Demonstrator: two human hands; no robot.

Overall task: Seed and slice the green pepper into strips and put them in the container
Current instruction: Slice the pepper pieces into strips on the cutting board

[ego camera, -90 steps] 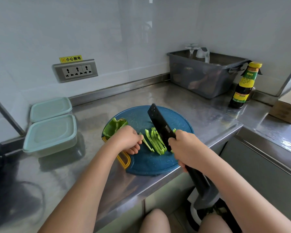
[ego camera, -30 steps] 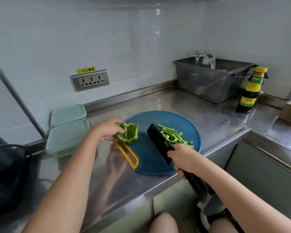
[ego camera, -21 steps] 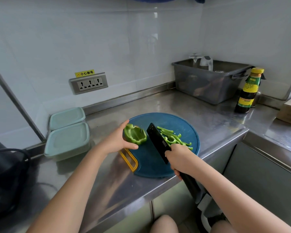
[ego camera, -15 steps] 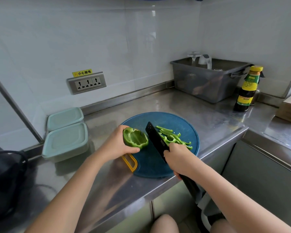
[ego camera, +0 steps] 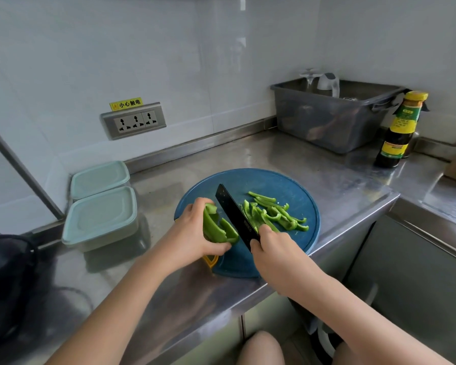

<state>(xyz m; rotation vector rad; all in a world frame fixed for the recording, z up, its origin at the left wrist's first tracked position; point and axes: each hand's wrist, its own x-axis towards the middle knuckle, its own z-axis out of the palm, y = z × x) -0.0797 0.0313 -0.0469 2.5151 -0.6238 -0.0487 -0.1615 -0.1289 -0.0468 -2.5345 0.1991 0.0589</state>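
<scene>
Looks like a kitchen, judging by the stainless steel table [ego camera: 313, 164] along a white tiled wall [ego camera: 116, 48], the round blue cutting board [ego camera: 274, 184], a dark sauce bottle [ego camera: 398, 130], lidded food containers [ego camera: 100, 217], a grey tub [ego camera: 327, 122] holding glassware [ego camera: 327, 81] and a wall socket panel [ego camera: 134, 121].

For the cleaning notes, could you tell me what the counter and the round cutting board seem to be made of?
Counter: likely stainless steel, brushed; grey sheen, blurred reflections. Cutting board: probably matte blue plastic, with pale knife scuffs.
</scene>
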